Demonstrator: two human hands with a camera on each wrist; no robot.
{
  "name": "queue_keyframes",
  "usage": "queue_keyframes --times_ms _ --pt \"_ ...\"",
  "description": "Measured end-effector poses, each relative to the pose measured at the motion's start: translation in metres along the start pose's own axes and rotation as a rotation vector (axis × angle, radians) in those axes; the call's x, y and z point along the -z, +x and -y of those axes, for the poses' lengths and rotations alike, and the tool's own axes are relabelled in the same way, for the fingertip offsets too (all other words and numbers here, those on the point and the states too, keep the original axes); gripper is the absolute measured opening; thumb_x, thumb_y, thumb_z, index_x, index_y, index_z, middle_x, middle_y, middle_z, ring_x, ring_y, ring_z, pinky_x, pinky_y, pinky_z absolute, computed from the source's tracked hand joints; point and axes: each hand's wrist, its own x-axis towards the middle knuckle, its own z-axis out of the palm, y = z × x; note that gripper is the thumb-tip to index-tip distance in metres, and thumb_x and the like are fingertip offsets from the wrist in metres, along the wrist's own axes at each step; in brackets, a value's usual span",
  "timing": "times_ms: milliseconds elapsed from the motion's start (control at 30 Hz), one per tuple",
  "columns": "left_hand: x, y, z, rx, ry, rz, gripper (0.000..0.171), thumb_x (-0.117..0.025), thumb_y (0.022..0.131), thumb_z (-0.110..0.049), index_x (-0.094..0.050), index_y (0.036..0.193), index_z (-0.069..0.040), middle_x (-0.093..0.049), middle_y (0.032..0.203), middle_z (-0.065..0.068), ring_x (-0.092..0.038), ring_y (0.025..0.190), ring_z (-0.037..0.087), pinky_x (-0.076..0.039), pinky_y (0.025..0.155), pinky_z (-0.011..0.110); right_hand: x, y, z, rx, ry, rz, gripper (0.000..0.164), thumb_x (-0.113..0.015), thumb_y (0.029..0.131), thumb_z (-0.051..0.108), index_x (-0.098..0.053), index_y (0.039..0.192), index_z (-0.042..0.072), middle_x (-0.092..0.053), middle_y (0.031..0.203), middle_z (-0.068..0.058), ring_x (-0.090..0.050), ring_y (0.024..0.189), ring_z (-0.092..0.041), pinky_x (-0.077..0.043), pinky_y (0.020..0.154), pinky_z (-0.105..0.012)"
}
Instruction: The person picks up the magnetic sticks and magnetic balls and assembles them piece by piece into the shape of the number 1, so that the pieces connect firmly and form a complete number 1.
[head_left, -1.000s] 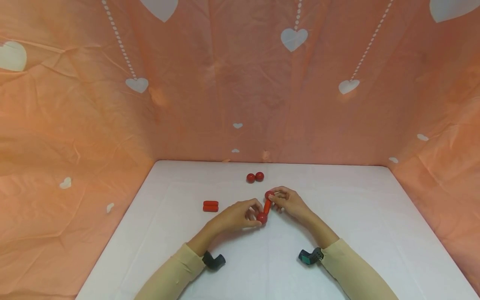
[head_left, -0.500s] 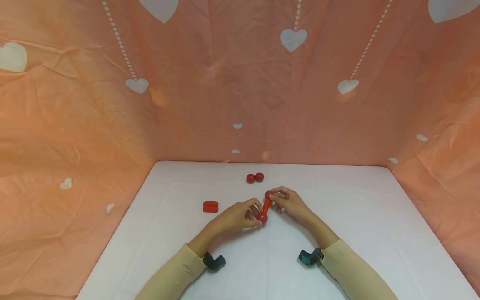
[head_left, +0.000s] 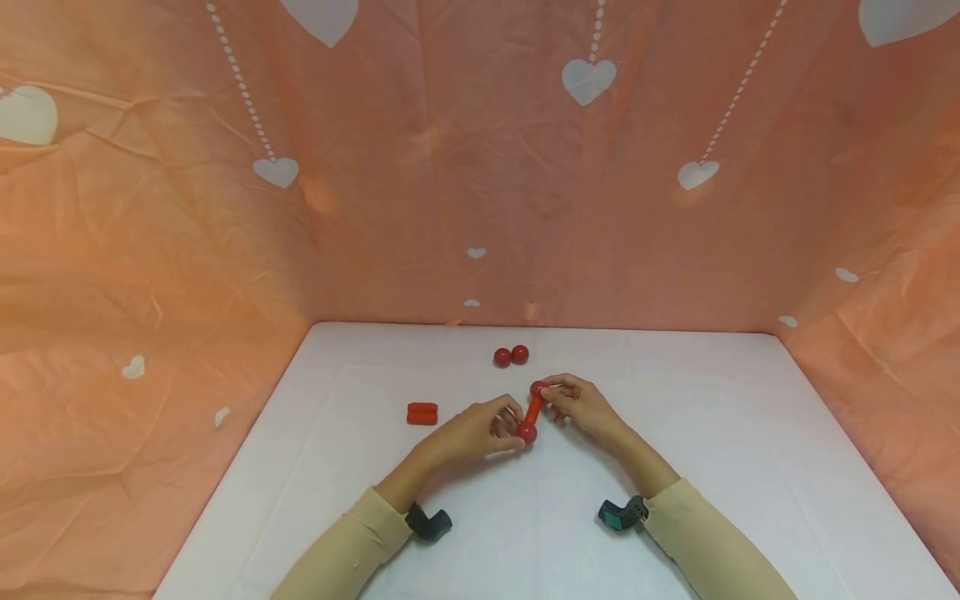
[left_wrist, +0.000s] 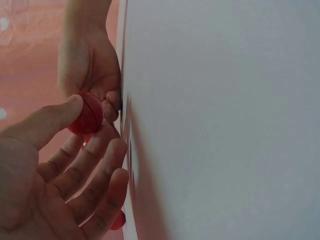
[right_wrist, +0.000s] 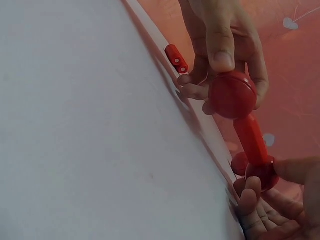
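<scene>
A red rod (right_wrist: 251, 140) joins two red balls into a dumbbell shape, held slantwise over the white table in the head view. My left hand (head_left: 480, 429) pinches the nearer ball (head_left: 527, 432) between thumb and fingers. At the other end, my right hand (head_left: 581, 404) grips the farther ball (head_left: 537, 389) by thumb and fingertips. A seam line runs round the left-hand ball (left_wrist: 86, 114) in the left wrist view. Fingers partly cover the right-hand ball (right_wrist: 267, 175) in the right wrist view.
Two loose red balls (head_left: 502, 357) sit side by side farther back on the white table (head_left: 675, 400). Left of my hands lie two short red rods (head_left: 422, 413), parallel, with pale dots on their ends in the right wrist view. An orange cloth (head_left: 480, 200) with hearts hangs behind.
The nearer ball has shifted slightly away from me and to the right, toward the farther one. Both hands keep their grips in nearly the same place.
</scene>
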Motion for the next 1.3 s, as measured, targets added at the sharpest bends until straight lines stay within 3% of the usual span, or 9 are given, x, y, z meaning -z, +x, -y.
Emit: queue_keyframes --times_ms 200,500,733,1300 --pt "0.0009 0.0009 0.0022 -0.006 -0.022 -0.015 0.033 -0.084 0.096 -0.029 -0.064 0.122 -0.024 -0.075 0.108 -0.007 -0.069 0.097 0.011 -0.059 0.089 0.030 -0.0005 -0.0016 0.0015 0.022 -0.039 0.003 0.035 -0.054 0.113 0.014 -0.060 0.142 -0.006 -0.070 0.090 -0.012 -0.063 0.076 -0.019 -0.055 0.067 -0.024" --pt "0.0002 0.0023 0.0044 0.031 -0.065 -0.018 0.030 -0.083 0.097 -0.029 -0.065 0.121 -0.025 -0.074 0.107 -0.008 -0.069 0.099 0.013 -0.060 0.091 0.035 -0.0019 -0.0017 0.0024 0.010 -0.049 -0.038 0.032 -0.056 0.112 0.013 -0.063 0.139 -0.002 -0.072 0.092 -0.013 -0.064 0.072 -0.018 -0.055 0.065 -0.025" --pt "0.0012 0.0034 0.0074 0.020 -0.087 -0.030 0.030 -0.082 0.098 -0.027 -0.065 0.121 -0.024 -0.075 0.110 -0.006 -0.070 0.098 0.013 -0.060 0.094 0.038 -0.0013 0.0001 0.0003 0.018 -0.030 -0.038 0.032 -0.054 0.112 0.011 -0.062 0.139 -0.003 -0.074 0.104 -0.017 -0.063 0.070 -0.017 -0.055 0.064 -0.025" --pt "0.0021 0.0037 0.0047 0.062 -0.116 -0.077 0.027 -0.079 0.100 -0.028 -0.066 0.124 -0.025 -0.076 0.114 -0.003 -0.067 0.102 0.018 -0.059 0.094 0.044 -0.0001 -0.0018 0.0020 0.048 -0.025 -0.017 0.040 -0.059 0.110 0.010 -0.054 0.146 -0.006 -0.073 0.106 -0.023 -0.063 0.073 -0.020 -0.054 0.063 -0.026"
